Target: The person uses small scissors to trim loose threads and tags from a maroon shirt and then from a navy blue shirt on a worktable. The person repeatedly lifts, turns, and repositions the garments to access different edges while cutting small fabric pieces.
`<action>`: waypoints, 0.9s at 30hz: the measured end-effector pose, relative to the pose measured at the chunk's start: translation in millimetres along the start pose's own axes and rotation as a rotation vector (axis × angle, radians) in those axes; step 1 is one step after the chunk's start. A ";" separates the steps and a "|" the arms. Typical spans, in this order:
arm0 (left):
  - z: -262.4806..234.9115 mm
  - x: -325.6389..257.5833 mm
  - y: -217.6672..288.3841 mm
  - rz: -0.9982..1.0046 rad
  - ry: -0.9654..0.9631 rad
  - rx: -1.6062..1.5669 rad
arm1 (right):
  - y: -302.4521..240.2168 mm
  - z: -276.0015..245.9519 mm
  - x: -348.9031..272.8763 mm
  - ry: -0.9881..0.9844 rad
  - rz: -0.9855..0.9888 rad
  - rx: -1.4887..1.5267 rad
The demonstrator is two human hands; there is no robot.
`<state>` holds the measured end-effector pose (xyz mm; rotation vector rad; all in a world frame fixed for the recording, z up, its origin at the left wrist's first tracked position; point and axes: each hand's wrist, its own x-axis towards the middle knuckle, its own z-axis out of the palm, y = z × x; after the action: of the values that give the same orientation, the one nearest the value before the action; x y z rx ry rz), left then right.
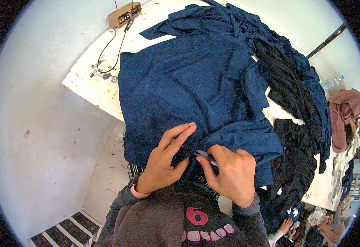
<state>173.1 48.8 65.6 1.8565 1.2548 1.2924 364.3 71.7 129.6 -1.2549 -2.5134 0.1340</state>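
A navy blue garment (175, 78) lies spread over the white table, its near edge gathered up close to my body. My left hand (163, 160) is at this near edge, index and middle fingers stretched along the cloth. A dark fold of the garment sits between its thumb and fingers. Just to the right, my right hand (231, 171) is closed around small grey metal thread snips (201, 153), whose tip points left at the gathered fold. Most of the snips is hidden inside my fingers.
More navy cloth (213, 18) and black cloth (287, 78) lie heaped along the table's far and right sides. A tan box with a cable (124, 15) stands at the back left. A bottle (332, 83) and brown cloth (346, 107) are right. Another person's hand (286, 226) shows lower right.
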 end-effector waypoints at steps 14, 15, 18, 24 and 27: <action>-0.4 0.7 -2.0 -0.009 -0.025 -0.019 | -1.2 -3.8 2.4 -0.023 0.002 0.009; -0.6 -0.3 -2.0 -0.014 -0.025 -0.024 | -1.1 -3.2 2.7 -0.025 -0.001 0.012; -0.9 -2.2 -4.7 0.004 -0.022 -0.009 | -1.1 -1.6 3.2 -0.035 -0.001 0.014; 0.0 -0.5 -5.2 0.017 -0.028 -0.033 | 1.2 -2.8 2.9 -0.050 -0.021 0.041; -0.4 -0.7 -5.7 -0.001 -0.036 -0.051 | 3.0 -2.3 3.9 -0.055 -0.044 0.039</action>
<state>170.5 50.5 60.8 1.8354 1.1925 1.2735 365.2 76.5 132.1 -1.1962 -2.5700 0.2085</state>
